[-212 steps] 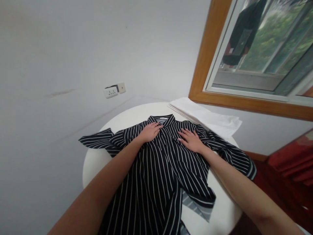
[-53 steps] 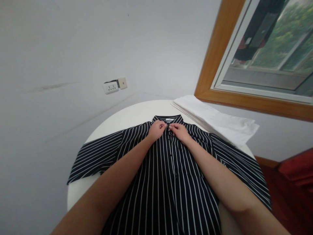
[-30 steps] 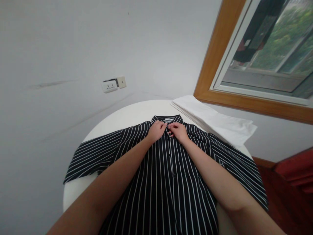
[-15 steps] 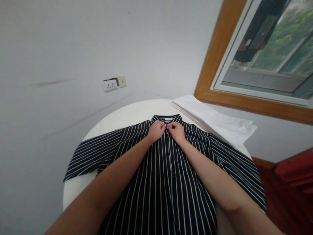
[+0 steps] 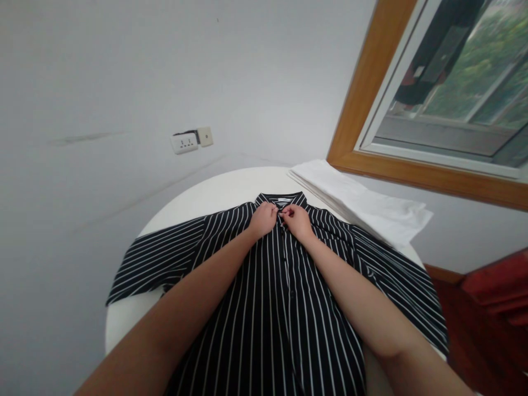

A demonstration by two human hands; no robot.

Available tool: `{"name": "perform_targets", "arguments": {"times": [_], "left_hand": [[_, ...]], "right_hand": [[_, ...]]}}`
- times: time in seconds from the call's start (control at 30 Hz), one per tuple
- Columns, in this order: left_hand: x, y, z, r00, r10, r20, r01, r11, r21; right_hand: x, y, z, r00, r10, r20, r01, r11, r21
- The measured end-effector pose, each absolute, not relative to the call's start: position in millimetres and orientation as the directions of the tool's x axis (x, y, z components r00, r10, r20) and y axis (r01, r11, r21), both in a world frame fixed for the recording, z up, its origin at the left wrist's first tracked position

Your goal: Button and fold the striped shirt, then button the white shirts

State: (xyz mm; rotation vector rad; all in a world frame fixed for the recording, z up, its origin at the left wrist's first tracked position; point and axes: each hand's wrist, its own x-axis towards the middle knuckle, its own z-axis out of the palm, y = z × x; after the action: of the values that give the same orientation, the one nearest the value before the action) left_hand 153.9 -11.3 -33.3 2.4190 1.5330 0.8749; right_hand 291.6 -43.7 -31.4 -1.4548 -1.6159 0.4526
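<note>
A black shirt with white stripes (image 5: 272,308) lies spread face up, its collar at the far end and its sleeves out to both sides. Just below the collar, my left hand (image 5: 264,219) pinches the front edge of the shirt. Close beside it, my right hand (image 5: 297,221) is also closed on the shirt front, fingertips nearly meeting the left ones. Whatever small part sits between the fingertips is too small to make out. Down the front runs a placket with dark buttons (image 5: 292,295).
The shirt rests on a round white table (image 5: 223,190). Folded white cloth or sheets (image 5: 363,203) lie at the back right, partly by the right sleeve. Behind stand a wall with a socket (image 5: 184,143) and a wood-framed window (image 5: 355,110). Red fabric (image 5: 499,286) is at the right.
Both hands stay at the collar. The fingertips have shifted very slightly, a small gap showing between them now; the shirt lies as before.
</note>
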Motion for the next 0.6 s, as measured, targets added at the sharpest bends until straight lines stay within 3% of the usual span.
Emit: {"name": "perform_targets", "arguments": {"times": [0.13, 0.27, 0.5, 0.6], "left_hand": [[153, -8, -34, 0.297, 0.873, 0.386, 0.768, -0.459, 0.447], [151, -5, -35, 0.278, 0.874, 0.398, 0.743, -0.458, 0.487], [150, 0, -38, 0.248, 0.88, 0.405, 0.721, -0.447, 0.529], [150, -1, -36, 0.252, 0.882, 0.399, 0.724, -0.445, 0.527]], "right_hand": [[292, -46, -28, 0.036, 0.898, 0.438, 0.66, 0.308, -0.685], [291, -54, -24, -0.077, 0.856, 0.511, 0.781, 0.37, -0.503], [286, -74, -7, -0.246, 0.89, 0.384, 0.943, 0.311, -0.117], [284, -77, -4, -0.257, 0.898, 0.357, 0.955, 0.293, -0.049]]}}
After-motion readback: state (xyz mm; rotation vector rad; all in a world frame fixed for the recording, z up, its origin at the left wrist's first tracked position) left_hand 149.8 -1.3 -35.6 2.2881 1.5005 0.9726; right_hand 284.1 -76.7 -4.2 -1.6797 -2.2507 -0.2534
